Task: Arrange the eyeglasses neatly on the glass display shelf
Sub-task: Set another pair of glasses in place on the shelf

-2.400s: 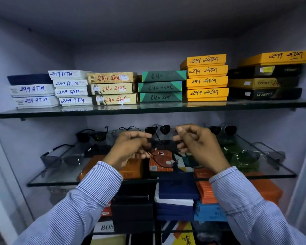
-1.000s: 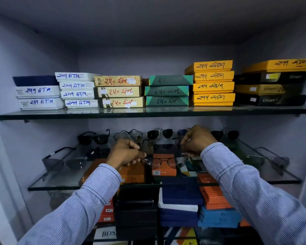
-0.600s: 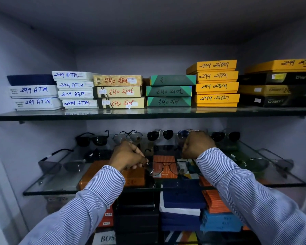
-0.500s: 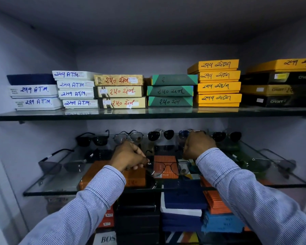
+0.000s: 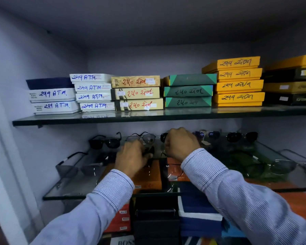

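Observation:
A thin wire-rimmed pair of eyeglasses rests low on the glass display shelf, lenses facing me, partly hidden under my right wrist. My left hand and my right hand are curled shut just behind it, close together, at its temples; the fingertips are hidden. Along the back of the shelf stand black sunglasses, a clear thin-rimmed pair, a blue-lensed pair and a dark round pair.
Grey sunglasses lie at the shelf's left side and a green-tinted pair at its right. The upper glass shelf carries stacks of labelled boxes. More boxes show beneath the glass. Walls close in on both sides.
Both hands lowered the thin-rimmed pair onto the shelf and pushed toward the back. In the last half second my right hand shifted left, closer to my left hand.

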Demonstrator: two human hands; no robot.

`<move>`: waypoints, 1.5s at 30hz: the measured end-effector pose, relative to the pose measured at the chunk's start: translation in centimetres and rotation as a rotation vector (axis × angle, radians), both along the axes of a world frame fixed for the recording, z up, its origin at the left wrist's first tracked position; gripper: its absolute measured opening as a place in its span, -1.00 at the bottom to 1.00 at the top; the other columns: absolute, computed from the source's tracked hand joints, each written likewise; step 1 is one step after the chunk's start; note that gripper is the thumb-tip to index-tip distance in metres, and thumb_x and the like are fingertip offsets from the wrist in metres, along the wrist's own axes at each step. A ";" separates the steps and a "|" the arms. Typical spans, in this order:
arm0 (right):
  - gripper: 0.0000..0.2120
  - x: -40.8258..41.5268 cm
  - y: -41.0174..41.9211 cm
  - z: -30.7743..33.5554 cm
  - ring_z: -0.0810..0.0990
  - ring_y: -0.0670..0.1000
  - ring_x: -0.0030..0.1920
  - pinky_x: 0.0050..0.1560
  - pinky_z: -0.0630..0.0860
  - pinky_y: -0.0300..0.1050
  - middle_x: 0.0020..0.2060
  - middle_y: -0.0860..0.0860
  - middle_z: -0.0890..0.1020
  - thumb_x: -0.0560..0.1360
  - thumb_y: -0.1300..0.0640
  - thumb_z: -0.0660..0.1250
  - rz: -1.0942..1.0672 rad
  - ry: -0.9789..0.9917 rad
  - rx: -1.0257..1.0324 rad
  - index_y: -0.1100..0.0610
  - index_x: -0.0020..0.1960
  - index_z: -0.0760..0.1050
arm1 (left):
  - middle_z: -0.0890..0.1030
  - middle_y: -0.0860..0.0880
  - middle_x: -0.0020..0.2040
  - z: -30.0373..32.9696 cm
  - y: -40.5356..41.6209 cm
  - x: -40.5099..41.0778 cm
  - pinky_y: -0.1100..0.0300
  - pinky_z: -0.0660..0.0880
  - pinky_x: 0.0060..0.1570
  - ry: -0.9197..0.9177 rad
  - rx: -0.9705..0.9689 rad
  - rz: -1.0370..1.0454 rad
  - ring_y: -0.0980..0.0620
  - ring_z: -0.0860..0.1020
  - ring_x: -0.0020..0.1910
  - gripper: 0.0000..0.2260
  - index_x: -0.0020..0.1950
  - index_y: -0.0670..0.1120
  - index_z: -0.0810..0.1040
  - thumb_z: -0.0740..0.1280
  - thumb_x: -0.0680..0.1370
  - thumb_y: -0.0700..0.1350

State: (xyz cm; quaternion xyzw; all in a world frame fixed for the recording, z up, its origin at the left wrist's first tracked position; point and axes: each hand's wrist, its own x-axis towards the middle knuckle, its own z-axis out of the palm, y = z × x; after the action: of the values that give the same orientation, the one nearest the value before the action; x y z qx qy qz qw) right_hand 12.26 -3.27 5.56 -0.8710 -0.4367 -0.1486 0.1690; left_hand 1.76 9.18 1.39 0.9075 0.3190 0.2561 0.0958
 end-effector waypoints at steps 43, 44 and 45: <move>-0.85 -2.4 2.2 -0.1 0.68 0.11 -0.09 0.01 0.66 -0.06 -0.06 0.14 0.67 0.35 0.18 0.50 0.085 0.197 0.170 0.18 -0.09 0.72 | 0.66 -0.08 -0.35 3.6 1.3 -9.7 0.29 0.51 -0.62 -0.331 -0.200 0.022 0.03 0.61 -0.57 -0.86 -0.12 -0.15 0.69 0.60 0.40 -0.20; -0.86 -2.4 2.3 0.0 0.68 0.10 -0.11 -0.02 0.66 -0.08 -0.08 0.13 0.68 0.33 0.18 0.50 0.058 0.215 0.180 0.19 -0.12 0.71 | 0.67 -0.07 -0.32 3.4 1.7 -9.5 0.21 0.60 -0.54 -0.325 -0.143 0.029 0.01 0.63 -0.52 -0.89 -0.20 -0.12 0.70 0.60 0.39 -0.19; -0.87 -2.5 2.4 0.1 0.68 0.09 -0.12 -0.04 0.66 -0.10 -0.09 0.12 0.69 0.33 0.18 0.50 0.032 0.233 0.184 0.20 -0.13 0.70 | 0.68 -0.05 -0.30 3.2 2.2 -9.2 0.12 0.67 -0.39 -0.317 -0.109 0.040 -0.02 0.66 -0.44 -0.90 -0.25 -0.07 0.70 0.60 0.37 -0.18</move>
State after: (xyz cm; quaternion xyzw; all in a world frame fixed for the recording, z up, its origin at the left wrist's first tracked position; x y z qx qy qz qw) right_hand 9.80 -0.88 5.70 -0.8563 -0.4123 -0.0830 0.3000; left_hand -7.48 11.35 4.56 0.8427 0.3313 0.3800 0.1889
